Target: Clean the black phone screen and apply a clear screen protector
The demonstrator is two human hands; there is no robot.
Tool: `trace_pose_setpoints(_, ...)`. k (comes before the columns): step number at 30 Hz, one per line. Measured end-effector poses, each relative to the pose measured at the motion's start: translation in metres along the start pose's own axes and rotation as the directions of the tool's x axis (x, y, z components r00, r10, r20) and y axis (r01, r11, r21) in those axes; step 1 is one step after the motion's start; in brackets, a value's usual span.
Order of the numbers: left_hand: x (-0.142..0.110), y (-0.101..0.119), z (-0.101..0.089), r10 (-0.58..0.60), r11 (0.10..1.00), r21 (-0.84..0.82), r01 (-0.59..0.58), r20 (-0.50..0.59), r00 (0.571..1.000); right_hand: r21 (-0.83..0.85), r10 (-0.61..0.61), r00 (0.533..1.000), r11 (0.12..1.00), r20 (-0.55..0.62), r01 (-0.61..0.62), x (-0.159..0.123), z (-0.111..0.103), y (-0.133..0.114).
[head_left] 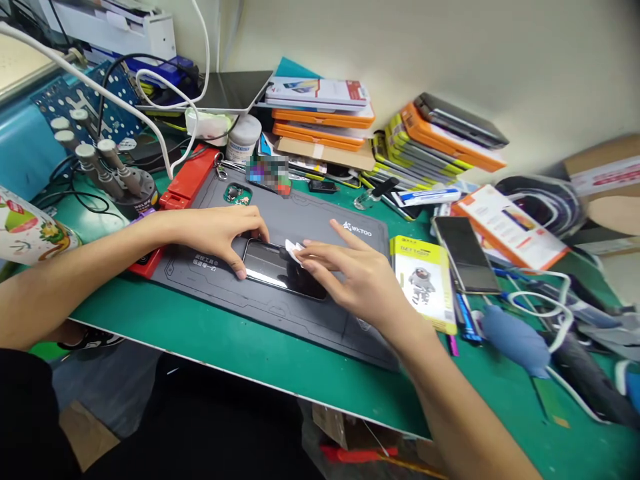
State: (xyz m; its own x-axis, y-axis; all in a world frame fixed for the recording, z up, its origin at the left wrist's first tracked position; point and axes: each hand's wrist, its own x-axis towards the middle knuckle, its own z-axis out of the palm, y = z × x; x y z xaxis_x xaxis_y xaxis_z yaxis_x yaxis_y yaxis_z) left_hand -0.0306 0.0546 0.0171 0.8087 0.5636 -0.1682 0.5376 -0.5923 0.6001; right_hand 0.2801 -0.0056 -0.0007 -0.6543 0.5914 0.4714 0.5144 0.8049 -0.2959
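A smartphone (270, 269) with a glossy black screen lies face up on the grey work mat (300, 320). My left hand (220, 233) grips its left end, the thumb at the near edge and the fingers at the far edge. Pinched in the fingertips of my right hand (357, 273) is a small white wipe (293, 251), held against the screen near the far edge. The right hand covers part of the phone's right end. The right index finger is raised off the phone.
Red tool bar (185, 183) borders the mat's left side. A yellow battery box (423, 280), another phone (466, 253) and a blue air blower (515, 340) lie to the right. Stacked orange boxes (323, 119) stand behind; screwdrivers in a black holder (133, 197) stand left.
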Motion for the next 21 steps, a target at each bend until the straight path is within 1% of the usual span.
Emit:
trace_pose_setpoints(2,0.000,-0.001,0.000,0.007,1.000,0.010,-0.007,-0.004,1.000,-0.031,-0.010,1.000,0.999,-0.020,0.010,-0.002,-0.001,-0.002)
trace_pose_setpoints(3,0.000,-0.001,0.000,0.014,1.000,0.015,-0.014,-0.009,1.000,-0.045,-0.037,0.999,0.998,-0.020,0.036,-0.001,0.000,-0.007)
trace_pose_setpoints(7,-0.005,0.001,0.000,0.037,0.999,0.029,-0.037,0.006,0.999,-0.027,-0.180,0.983,0.983,0.037,0.181,0.006,0.007,-0.040)
trace_pose_setpoints(9,-0.007,0.003,-0.002,0.034,0.999,0.042,-0.035,0.015,0.999,-0.033,-0.201,0.977,0.978,0.068,0.204,0.007,0.010,-0.051)
trace_pose_setpoints(11,-0.008,0.004,-0.003,0.035,0.998,0.047,-0.036,0.017,0.999,-0.047,-0.200,0.975,0.978,0.093,0.205,0.006,0.011,-0.055)
trace_pose_setpoints(15,-0.005,0.001,-0.003,0.059,0.998,0.016,-0.059,0.014,0.998,-0.016,-0.232,0.962,0.971,0.146,0.237,0.003,0.014,-0.052)
trace_pose_setpoints(18,-0.004,-0.002,-0.003,0.066,0.998,0.010,-0.066,0.016,0.998,-0.040,-0.252,0.956,0.965,0.151,0.261,0.002,0.016,-0.056)
trace_pose_setpoints(21,-0.005,-0.002,-0.004,0.050,0.999,0.016,-0.050,0.014,0.999,-0.055,-0.239,0.960,0.967,0.147,0.249,-0.002,0.014,-0.059)
